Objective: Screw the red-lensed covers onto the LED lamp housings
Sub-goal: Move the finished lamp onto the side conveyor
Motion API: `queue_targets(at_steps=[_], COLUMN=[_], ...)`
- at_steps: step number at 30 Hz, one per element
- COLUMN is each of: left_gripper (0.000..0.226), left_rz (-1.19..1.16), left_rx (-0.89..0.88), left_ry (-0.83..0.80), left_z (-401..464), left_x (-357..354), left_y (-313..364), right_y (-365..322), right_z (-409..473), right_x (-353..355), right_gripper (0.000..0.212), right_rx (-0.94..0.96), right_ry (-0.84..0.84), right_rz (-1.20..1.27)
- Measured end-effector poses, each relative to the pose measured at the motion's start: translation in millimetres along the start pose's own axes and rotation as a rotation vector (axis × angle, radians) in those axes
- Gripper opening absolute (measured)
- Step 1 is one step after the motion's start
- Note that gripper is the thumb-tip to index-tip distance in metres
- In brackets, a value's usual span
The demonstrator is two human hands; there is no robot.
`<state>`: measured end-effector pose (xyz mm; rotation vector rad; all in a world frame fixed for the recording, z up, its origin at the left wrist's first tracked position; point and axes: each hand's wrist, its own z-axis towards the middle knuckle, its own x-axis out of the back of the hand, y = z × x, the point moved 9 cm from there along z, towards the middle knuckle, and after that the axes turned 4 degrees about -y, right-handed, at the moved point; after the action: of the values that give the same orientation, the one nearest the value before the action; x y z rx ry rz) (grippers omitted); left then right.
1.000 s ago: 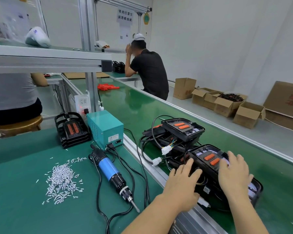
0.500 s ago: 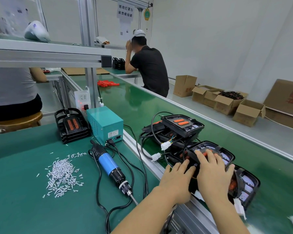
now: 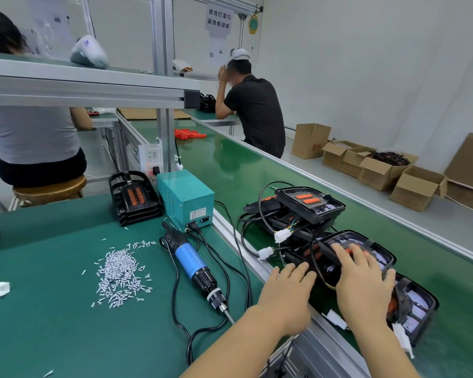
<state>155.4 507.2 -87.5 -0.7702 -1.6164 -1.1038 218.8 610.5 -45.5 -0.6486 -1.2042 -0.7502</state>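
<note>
Room: white-walled assembly hall; two seated workers at the upper left and upper centre, open brown cardboard boxes (image 3: pixel 377 170) along the floor at right.
Bench: dark green work mat (image 3: pixel 52 323) fills the lower left of the frame, bordered by an aluminium rail and a glossy green conveyor belt (image 3: pixel 230 170) running up the middle.
Screws: loose pile of small silver screws (image 3: pixel 119 274) at left centre of the mat, untouched.
Finished stack: black housings with red-lensed covers (image 3: pixel 135 197) stand just left of the teal power box (image 3: pixel 185 199).
Driver: blue-bodied electric screwdriver (image 3: pixel 194 268) lies on the mat, cabled to the box, tip toward the lower centre.
Left hand (image 3: pixel 287 293): palm down at lower centre, fingers fairly straight and spread, tips touching the black cabling and the near edge of the lamp; whether it grips anything I cannot tell.
Lamp in hand: black LED lamp housing with red lens (image 3: pixel 366 248) sits tilted on the belt at lower right, atop another unit, with a further heap (image 3: pixel 309 204) behind.
Right hand (image 3: pixel 363 279): palm down over the lamp, fingers spread across the top and wrapping its edges.
Doing it well, by my judgement: lift the lamp clear of tangled wires, bring it to the mat beside the screws, seat the cover flush, then drive each screw squarely.
</note>
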Motion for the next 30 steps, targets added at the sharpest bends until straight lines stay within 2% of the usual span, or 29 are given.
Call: queue_targets(at_steps=[7, 12, 19, 23, 30], left_gripper=[0.059, 0.056, 0.054, 0.054, 0.05], left_rz=[-0.025, -0.012, 0.005, 0.011, 0.013], left_rx=[0.05, 0.117, 0.24, 0.332, 0.535], left_ry=[0.077, 0.151, 0.271, 0.323, 0.347], left_z=[-24.1, -37.5, -62.7, -93.2, -166.7], left_x=[16.2, 29.1, 53.5, 63.7, 63.9], left_y=[-21.1, -39.5, -74.2, -100.5, -154.3], right_y=[-4.1, -19.3, -104.5, -155.8, -231.2], right_z=[-0.4, -10.8, -58.0, -90.5, -133.2], right_x=[3.7, 12.4, 22.1, 17.3, 10.0], right_gripper=[0.046, 0.046, 0.046, 0.047, 0.046], right_rx=[-0.047, -0.054, 0.267, 0.443, 0.632], right_ry=[-0.088, -0.087, -0.086, -0.16, -0.28], right_rz=[0.024, 0.098, 0.28, 0.361, 0.42])
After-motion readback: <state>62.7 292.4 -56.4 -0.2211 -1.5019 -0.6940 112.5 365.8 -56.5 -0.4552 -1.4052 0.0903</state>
